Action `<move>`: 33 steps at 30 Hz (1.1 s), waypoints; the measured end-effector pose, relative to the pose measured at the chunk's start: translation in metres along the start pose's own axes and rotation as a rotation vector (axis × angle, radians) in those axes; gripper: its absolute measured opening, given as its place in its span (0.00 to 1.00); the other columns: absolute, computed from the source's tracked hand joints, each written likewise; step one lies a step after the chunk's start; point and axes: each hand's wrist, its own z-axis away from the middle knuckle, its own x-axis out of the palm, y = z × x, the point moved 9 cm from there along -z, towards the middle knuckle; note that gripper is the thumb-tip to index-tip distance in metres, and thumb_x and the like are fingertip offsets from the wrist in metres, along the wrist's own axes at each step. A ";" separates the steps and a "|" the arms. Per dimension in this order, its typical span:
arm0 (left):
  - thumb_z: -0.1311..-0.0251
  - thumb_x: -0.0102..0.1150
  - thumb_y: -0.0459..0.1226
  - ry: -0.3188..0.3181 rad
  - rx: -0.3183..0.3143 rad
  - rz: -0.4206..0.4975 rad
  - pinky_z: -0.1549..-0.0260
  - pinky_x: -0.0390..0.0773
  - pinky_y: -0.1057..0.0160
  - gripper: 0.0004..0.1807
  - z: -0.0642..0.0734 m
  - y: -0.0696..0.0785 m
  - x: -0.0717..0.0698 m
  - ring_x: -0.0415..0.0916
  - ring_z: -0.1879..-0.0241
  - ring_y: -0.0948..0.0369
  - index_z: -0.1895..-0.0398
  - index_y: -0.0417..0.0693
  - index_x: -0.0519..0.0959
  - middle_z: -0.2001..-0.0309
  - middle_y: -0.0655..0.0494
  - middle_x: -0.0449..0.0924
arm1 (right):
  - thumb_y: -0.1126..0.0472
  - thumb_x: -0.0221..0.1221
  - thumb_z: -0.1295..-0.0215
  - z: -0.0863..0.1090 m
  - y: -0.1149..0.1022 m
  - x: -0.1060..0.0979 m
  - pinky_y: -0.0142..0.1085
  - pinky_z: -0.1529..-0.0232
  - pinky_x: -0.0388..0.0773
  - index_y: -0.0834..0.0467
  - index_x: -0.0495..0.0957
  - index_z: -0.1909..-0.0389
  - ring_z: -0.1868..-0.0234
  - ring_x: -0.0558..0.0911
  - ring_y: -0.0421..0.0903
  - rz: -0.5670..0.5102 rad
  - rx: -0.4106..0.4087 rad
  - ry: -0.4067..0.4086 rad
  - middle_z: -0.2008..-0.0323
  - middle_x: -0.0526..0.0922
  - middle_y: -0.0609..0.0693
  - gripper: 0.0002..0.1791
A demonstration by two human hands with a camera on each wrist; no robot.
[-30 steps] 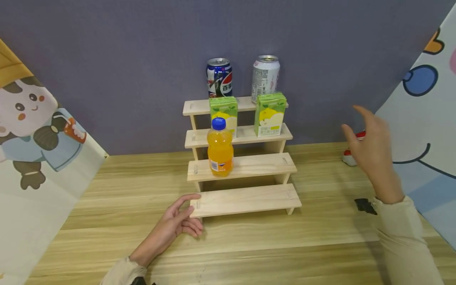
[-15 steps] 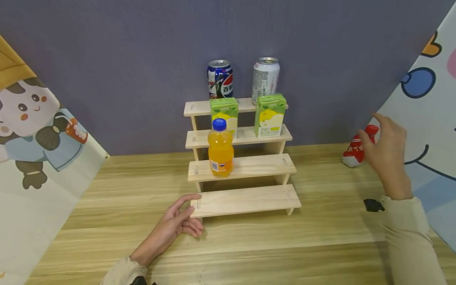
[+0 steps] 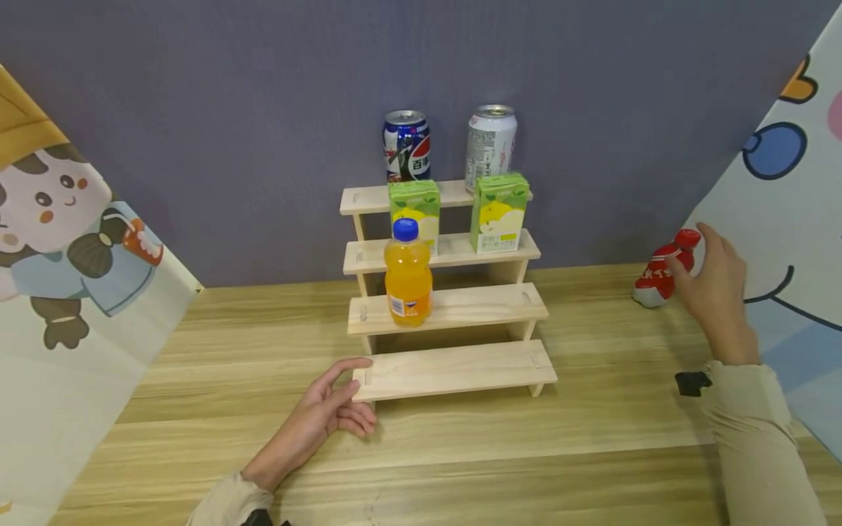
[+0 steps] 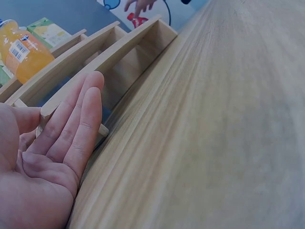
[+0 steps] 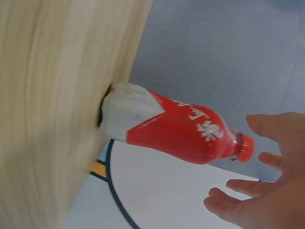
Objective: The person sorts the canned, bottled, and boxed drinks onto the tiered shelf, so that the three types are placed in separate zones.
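Note:
A red and white plastic bottle (image 3: 660,269) stands at the back right of the wooden table. My right hand (image 3: 717,296) is just beside its cap, thumb and fingers spread to either side; in the right wrist view a gap shows between the fingertips and the red cap (image 5: 245,148). My left hand (image 3: 322,409) grips the left end of the bottom step of a four-tier wooden display rack (image 3: 454,369), thumb and index finger at its corners, the other fingers below. An orange soda bottle (image 3: 408,281) with a blue cap stands on the second step up, at the left.
Two green juice boxes (image 3: 500,212) stand on the third step. A blue cola can (image 3: 406,146) and a white can (image 3: 490,146) share the top one. A dark grey wall (image 3: 263,146) closes the back, and printed panels (image 3: 789,241) flank the table.
My right hand has moved right and slightly down to the red and white bottle, which it partly covered before. My left hand has stayed on the rack.

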 end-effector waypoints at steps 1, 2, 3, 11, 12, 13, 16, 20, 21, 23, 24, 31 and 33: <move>0.20 0.39 0.39 -0.001 0.003 0.001 0.65 0.88 0.54 0.25 0.000 0.000 0.000 0.86 0.67 0.50 0.24 0.44 0.53 0.65 0.40 0.86 | 0.62 0.55 0.29 0.000 0.002 0.002 0.65 0.27 0.43 0.65 0.49 0.23 0.29 0.53 0.75 -0.002 -0.002 -0.003 0.28 0.54 0.74 0.39; 0.20 0.39 0.39 -0.002 0.005 0.001 0.65 0.88 0.54 0.25 0.000 0.000 0.000 0.86 0.67 0.50 0.24 0.44 0.53 0.65 0.40 0.86 | 0.62 0.55 0.29 0.000 0.004 0.003 0.65 0.27 0.43 0.65 0.48 0.23 0.28 0.53 0.74 -0.006 -0.009 -0.003 0.28 0.54 0.74 0.39; 0.20 0.39 0.39 -0.003 0.006 0.002 0.65 0.88 0.54 0.25 0.000 0.000 0.000 0.86 0.67 0.50 0.24 0.44 0.53 0.65 0.40 0.86 | 0.63 0.56 0.29 0.000 0.006 0.005 0.66 0.27 0.44 0.65 0.47 0.23 0.29 0.53 0.74 -0.008 -0.017 -0.005 0.28 0.55 0.74 0.40; 0.20 0.39 0.39 0.000 0.001 0.002 0.65 0.88 0.55 0.25 0.000 0.000 0.000 0.86 0.67 0.50 0.24 0.45 0.53 0.65 0.41 0.86 | 0.64 0.59 0.31 0.003 0.021 0.021 0.72 0.33 0.50 0.58 0.41 0.20 0.33 0.60 0.77 -0.040 -0.020 -0.039 0.32 0.60 0.77 0.46; 0.20 0.39 0.39 0.000 0.000 0.004 0.65 0.88 0.55 0.25 0.000 0.000 0.000 0.86 0.66 0.50 0.24 0.45 0.53 0.65 0.41 0.86 | 0.65 0.60 0.31 0.003 0.023 0.022 0.73 0.35 0.53 0.57 0.40 0.20 0.35 0.62 0.77 -0.041 -0.019 -0.036 0.34 0.62 0.77 0.47; 0.20 0.39 0.39 0.001 -0.002 0.005 0.65 0.88 0.55 0.26 0.000 -0.001 0.000 0.86 0.66 0.50 0.24 0.45 0.53 0.65 0.41 0.86 | 0.65 0.60 0.32 0.003 0.024 0.023 0.73 0.37 0.56 0.56 0.40 0.20 0.37 0.64 0.77 -0.045 -0.017 -0.031 0.35 0.63 0.78 0.48; 0.20 0.39 0.39 -0.002 -0.002 0.011 0.65 0.88 0.55 0.25 0.000 0.000 0.000 0.86 0.66 0.50 0.24 0.45 0.54 0.64 0.41 0.86 | 0.66 0.61 0.33 0.004 0.026 0.027 0.73 0.40 0.62 0.54 0.39 0.21 0.40 0.66 0.77 -0.060 0.001 -0.025 0.36 0.63 0.78 0.49; 0.20 0.39 0.39 -0.007 0.001 0.016 0.65 0.88 0.55 0.25 -0.001 0.000 0.001 0.86 0.66 0.51 0.24 0.45 0.54 0.64 0.41 0.86 | 0.66 0.62 0.33 0.003 0.028 0.028 0.73 0.42 0.65 0.52 0.39 0.21 0.40 0.66 0.78 -0.070 0.042 -0.014 0.36 0.63 0.78 0.50; 0.20 0.39 0.39 -0.008 0.001 0.017 0.65 0.88 0.55 0.25 -0.001 0.000 0.001 0.86 0.66 0.51 0.24 0.45 0.54 0.65 0.41 0.86 | 0.66 0.62 0.33 0.003 0.028 0.028 0.73 0.43 0.66 0.52 0.39 0.22 0.41 0.67 0.78 -0.065 0.046 -0.004 0.37 0.64 0.79 0.49; 0.20 0.39 0.39 -0.009 0.002 0.017 0.65 0.88 0.55 0.25 -0.001 0.000 0.001 0.86 0.66 0.51 0.24 0.45 0.54 0.65 0.41 0.86 | 0.67 0.61 0.33 0.004 0.028 0.026 0.72 0.44 0.67 0.52 0.40 0.22 0.43 0.67 0.78 -0.058 0.062 0.013 0.39 0.65 0.80 0.48; 0.20 0.39 0.39 -0.010 0.003 0.017 0.65 0.88 0.55 0.25 -0.001 0.000 0.001 0.86 0.66 0.51 0.24 0.45 0.54 0.64 0.41 0.86 | 0.68 0.61 0.33 0.004 0.028 0.025 0.72 0.44 0.67 0.53 0.41 0.22 0.43 0.67 0.78 -0.057 0.069 0.020 0.39 0.65 0.80 0.48; 0.20 0.39 0.40 -0.002 -0.001 0.002 0.65 0.88 0.55 0.25 0.000 -0.001 0.000 0.86 0.66 0.51 0.24 0.45 0.54 0.65 0.41 0.86 | 0.69 0.62 0.34 0.005 0.029 0.022 0.70 0.42 0.67 0.53 0.44 0.22 0.41 0.68 0.78 -0.068 0.087 0.056 0.38 0.67 0.78 0.47; 0.20 0.39 0.40 -0.002 0.000 0.001 0.65 0.88 0.55 0.25 0.001 -0.001 0.000 0.86 0.66 0.51 0.24 0.45 0.54 0.65 0.41 0.86 | 0.69 0.62 0.35 0.005 0.028 0.021 0.70 0.43 0.68 0.55 0.45 0.23 0.43 0.70 0.77 -0.064 0.074 0.068 0.40 0.68 0.79 0.47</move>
